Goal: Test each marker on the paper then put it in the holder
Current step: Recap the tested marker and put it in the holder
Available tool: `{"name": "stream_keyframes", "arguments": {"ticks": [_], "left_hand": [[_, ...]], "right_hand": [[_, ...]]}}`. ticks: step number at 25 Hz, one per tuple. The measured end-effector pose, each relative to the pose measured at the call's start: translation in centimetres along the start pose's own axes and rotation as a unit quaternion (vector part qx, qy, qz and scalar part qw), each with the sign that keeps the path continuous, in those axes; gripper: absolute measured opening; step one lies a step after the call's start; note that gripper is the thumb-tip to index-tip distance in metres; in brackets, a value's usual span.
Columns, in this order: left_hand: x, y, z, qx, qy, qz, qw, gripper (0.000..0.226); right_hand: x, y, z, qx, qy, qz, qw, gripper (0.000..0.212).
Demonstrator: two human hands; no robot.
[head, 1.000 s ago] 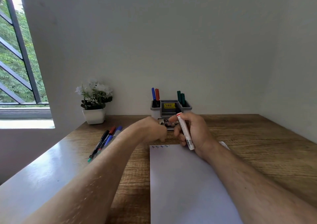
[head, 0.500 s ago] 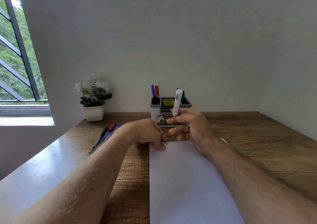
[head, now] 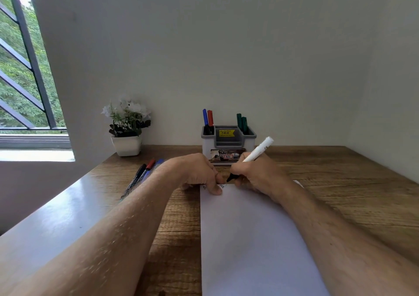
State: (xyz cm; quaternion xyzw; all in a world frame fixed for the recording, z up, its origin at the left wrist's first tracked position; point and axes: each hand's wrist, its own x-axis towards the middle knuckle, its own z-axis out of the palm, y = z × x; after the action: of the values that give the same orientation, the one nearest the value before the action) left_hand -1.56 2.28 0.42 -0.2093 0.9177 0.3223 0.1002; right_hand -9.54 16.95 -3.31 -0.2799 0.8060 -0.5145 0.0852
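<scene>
Right hand [head: 256,173] curled around a white marker [head: 254,156], black tip down at the far edge of the paper [head: 249,239], just in front of the holder [head: 228,145]. Left hand [head: 199,173] loosely curled, thumb pressing that same edge. Spare markers [head: 145,173] left of the paper.

The surface [head: 328,182] is wood with visible grain, matt near the holder [head: 228,145] and shiny at its far left. The holder looks like smooth grey and white plastic. In front of it lies smooth, matt white paper [head: 249,239].
</scene>
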Motion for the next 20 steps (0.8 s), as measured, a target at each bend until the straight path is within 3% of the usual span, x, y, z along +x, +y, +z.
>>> {"name": "stream_keyframes", "arguments": {"ticks": [3, 8, 11, 20], "left_hand": [[-0.11, 0.14, 0.06, 0.003, -0.005, -0.002, 1.0, 0.028], [-0.11, 0.05, 0.08, 0.004, 0.001, -0.001, 1.0, 0.038], [-0.05, -0.03, 0.1, -0.001, 0.004, 0.003, 1.0, 0.036], [0.0, 0.0, 0.13, -0.008, -0.002, -0.001, 1.0, 0.034]], "right_hand": [[0.11, 0.43, 0.09, -0.062, 0.012, -0.008, 0.998, 0.02], [0.34, 0.79, 0.29, -0.074, 0.0, -0.014, 0.997, 0.027], [0.12, 0.52, 0.24, -0.067, -0.004, -0.024, 0.997, 0.018], [-0.02, 0.46, 0.16, -0.061, 0.006, -0.036, 0.997, 0.023]]}}
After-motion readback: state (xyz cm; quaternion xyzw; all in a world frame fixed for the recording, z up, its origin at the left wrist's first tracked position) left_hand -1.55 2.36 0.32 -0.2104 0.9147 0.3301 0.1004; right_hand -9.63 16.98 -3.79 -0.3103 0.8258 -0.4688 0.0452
